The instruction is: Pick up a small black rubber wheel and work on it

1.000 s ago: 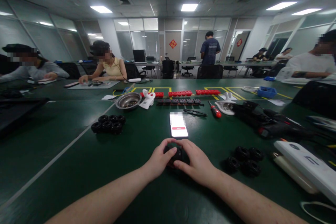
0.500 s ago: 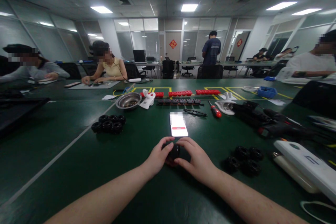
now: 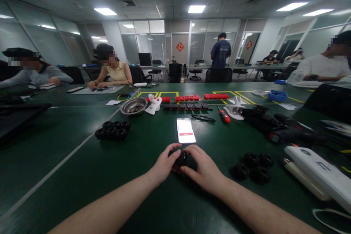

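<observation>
1. At the lower centre of the frame, a black rounded part (image 3: 181, 159) is gripped by the left hand (image 3: 165, 162), its thumb laid over the part.
2. The part's right side is enclosed by the curled thumb and fingers of the right hand (image 3: 205, 166); how firmly cannot be told.
3. Just above the hands, a lit phone (image 3: 187, 135) is laid on the green table (image 3: 175, 204).
4. Six black pieces (image 3: 113, 131) are grouped at centre left, four similar pieces (image 3: 255, 168) at lower right.
5. Higher, near the frame's centre, a row of dark blocks (image 3: 188, 107) is laid out.
6. The handling is judged unfinished, the part being not yet released; whether either group is finished or waiting cannot be told.
</observation>
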The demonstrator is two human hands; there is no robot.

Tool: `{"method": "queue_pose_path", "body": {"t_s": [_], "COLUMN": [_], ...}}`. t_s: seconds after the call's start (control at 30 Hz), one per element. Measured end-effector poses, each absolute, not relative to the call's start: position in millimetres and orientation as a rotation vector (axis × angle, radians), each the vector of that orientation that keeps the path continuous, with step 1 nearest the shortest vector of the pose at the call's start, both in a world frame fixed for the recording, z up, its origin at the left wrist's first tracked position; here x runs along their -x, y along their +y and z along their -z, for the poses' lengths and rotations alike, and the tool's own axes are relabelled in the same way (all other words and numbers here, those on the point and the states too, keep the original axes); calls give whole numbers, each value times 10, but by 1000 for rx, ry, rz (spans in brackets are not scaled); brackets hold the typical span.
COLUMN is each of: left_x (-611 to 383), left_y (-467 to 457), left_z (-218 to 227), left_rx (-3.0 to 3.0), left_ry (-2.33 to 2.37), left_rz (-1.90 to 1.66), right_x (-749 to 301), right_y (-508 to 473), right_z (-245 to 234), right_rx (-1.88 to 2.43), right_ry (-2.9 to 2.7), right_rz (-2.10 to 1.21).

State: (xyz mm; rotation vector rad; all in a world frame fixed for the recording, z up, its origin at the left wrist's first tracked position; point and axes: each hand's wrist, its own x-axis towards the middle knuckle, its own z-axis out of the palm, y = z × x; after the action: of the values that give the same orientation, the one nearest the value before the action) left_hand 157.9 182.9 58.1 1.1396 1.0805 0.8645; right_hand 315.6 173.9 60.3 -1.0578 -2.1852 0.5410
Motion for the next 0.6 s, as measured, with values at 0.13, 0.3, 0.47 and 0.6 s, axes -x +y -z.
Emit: {"method": "queue_pose_path", "body": {"t_s": [0.13, 0.3, 0.47, 0.6], "left_x": [-1575, -1572, -1590, -1607], "left_y": [1833, 1841, 1819, 1826], "left_z": [-573, -540, -517, -517], "left_rx": [-1146, -1161, -1182, -1168], "left_ry": [1073, 1058, 1048, 1048], "left_rz": [-865, -870, -892, -910], "right_x": [-3155, -3150, -3159, -3166], "right_y": [1730, 1742, 1763, 1767], "right_z": [-608, -599, -587, -566], "right_rx": [1065, 1056, 1176, 1215], "right_ry": [-2194, -2204, -2206, -2210], "right_rz": [-551, -552, -471, -446]}}
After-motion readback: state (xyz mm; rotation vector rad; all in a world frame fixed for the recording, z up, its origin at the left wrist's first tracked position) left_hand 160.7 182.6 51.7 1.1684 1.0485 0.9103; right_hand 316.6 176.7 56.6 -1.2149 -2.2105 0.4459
